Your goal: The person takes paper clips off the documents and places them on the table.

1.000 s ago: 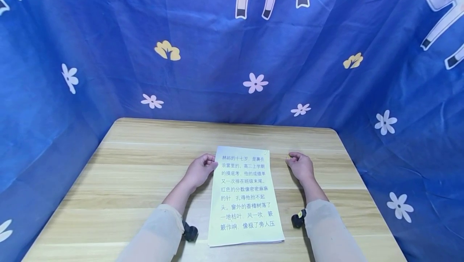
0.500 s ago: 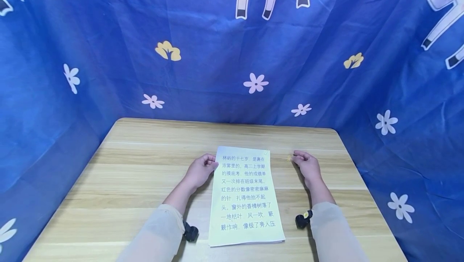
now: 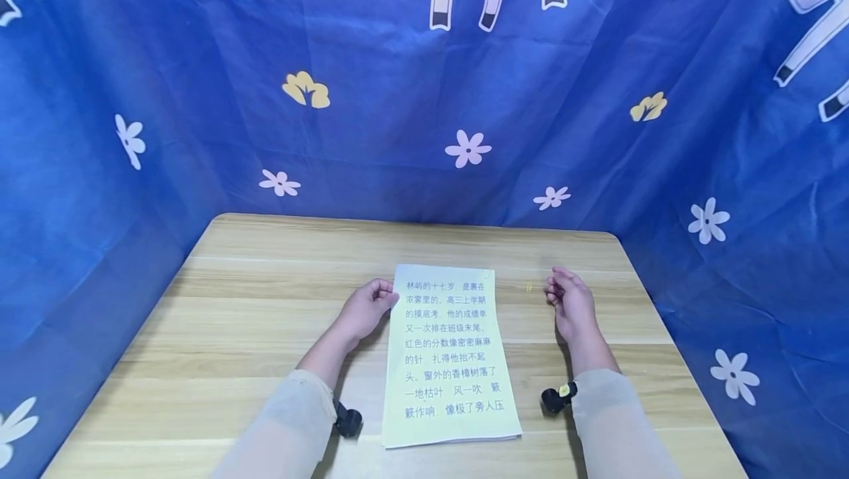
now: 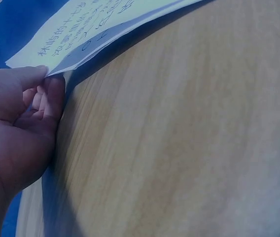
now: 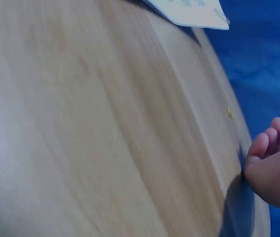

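A stack of pale yellow paper sheets (image 3: 441, 354) printed with Chinese text lies in the middle of the table. My left hand (image 3: 363, 309) pinches its left edge near the far corner, thumb on top; in the left wrist view that paper corner (image 4: 56, 63) is lifted off the table. At the stack's far right corner sits a paper clip (image 3: 487, 274). Another yellow paper clip (image 3: 528, 288) lies on the wood, right of the stack. Just right of it is my right hand (image 3: 572, 303), fingers loosely curled and holding nothing.
The light wooden table (image 3: 265, 346) has rounded far corners. Blue cloth (image 3: 385, 169) with flower and animal prints hangs behind and on both sides. A black wrist camera (image 3: 348, 420) sits on the left wrist, another camera (image 3: 556, 398) on the right.
My right hand has let go of the yellow paper clip, leaving it on the table, and has moved a little to the right. My left hand stays at the paper's edge.
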`<state>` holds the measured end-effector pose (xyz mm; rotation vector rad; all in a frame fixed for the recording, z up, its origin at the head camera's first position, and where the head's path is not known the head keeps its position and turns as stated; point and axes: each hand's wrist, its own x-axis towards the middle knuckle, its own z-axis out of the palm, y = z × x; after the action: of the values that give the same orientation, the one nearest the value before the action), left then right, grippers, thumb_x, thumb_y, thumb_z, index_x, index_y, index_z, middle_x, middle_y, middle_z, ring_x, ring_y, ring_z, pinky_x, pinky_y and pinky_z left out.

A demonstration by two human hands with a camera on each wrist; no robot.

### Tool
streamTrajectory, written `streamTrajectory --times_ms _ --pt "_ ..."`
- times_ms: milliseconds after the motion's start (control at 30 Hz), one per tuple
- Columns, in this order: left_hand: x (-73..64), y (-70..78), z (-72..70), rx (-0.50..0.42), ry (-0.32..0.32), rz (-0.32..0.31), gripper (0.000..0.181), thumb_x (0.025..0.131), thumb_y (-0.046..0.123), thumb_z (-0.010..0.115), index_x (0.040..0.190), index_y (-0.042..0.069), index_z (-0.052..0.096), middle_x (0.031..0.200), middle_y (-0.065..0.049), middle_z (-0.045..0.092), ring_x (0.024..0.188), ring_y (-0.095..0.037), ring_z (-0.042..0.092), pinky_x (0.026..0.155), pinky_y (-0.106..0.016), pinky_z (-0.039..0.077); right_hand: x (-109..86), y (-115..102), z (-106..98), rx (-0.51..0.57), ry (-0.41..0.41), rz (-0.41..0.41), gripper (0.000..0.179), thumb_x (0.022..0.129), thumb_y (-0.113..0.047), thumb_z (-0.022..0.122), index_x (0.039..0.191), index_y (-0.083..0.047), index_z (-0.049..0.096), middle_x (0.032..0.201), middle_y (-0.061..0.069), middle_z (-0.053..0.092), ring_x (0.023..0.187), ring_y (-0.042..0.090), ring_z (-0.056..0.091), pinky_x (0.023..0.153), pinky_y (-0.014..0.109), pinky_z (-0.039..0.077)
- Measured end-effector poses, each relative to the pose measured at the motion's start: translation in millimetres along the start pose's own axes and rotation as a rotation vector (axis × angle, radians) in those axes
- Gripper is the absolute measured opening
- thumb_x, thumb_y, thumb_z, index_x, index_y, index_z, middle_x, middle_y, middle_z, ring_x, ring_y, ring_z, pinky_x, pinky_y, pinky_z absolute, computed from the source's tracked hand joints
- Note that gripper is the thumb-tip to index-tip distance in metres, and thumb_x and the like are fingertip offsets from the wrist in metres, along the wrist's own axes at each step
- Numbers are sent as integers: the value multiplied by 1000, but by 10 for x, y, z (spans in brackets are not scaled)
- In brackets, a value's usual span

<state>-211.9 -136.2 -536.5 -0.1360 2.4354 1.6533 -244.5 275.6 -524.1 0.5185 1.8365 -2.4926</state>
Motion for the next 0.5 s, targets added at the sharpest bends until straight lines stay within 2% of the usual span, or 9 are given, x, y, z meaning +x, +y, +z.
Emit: streamTrajectory --times_ms 133,200,267,367,500 --pt "6 -1 -6 -22 -6 -5 17 108 20 64 120 9 69 107 -4 67 100 -19 63 92 -30 50 -72 19 115 57 24 -29 12 114 -15 51 124 -12 58 90 -8 65 82 5 58 70 15 45" --pt "5 -4 -6 -32 -10 -8 16 108 19 64 120 9 69 107 -4 67 101 -19 63 93 -30 50 -104 54 193 60 18 -46 11 114 -13 52 122 -12 59 90 -7 64 82 6 57 69 16 44" --pt "2 -5 -6 -37 -15 -11 16 108 19 64 120 9 69 108 -4 67 101 -19 63 93 -30 50 -128 94 280 27 -4 -62 11 112 -11 53 122 -12 60 90 -9 64 83 6 58 71 17 45" --pt "-6 -2 -2 -46 -17 -12 17 108 19 64 120 9 69 108 -5 68 102 -20 63 94 -30 50 -140 149 410 -65 -42 -103 20 109 -5 58 130 -7 59 93 -10 63 86 8 60 77 20 51" --pt "-17 11 -9 -56 -21 -6 17 108 18 64 121 7 68 110 -5 68 102 -20 63 95 -30 50 -154 206 580 -233 -66 -155 38 105 -1 64 142 1 55 110 -3 63 97 9 62 87 20 57"
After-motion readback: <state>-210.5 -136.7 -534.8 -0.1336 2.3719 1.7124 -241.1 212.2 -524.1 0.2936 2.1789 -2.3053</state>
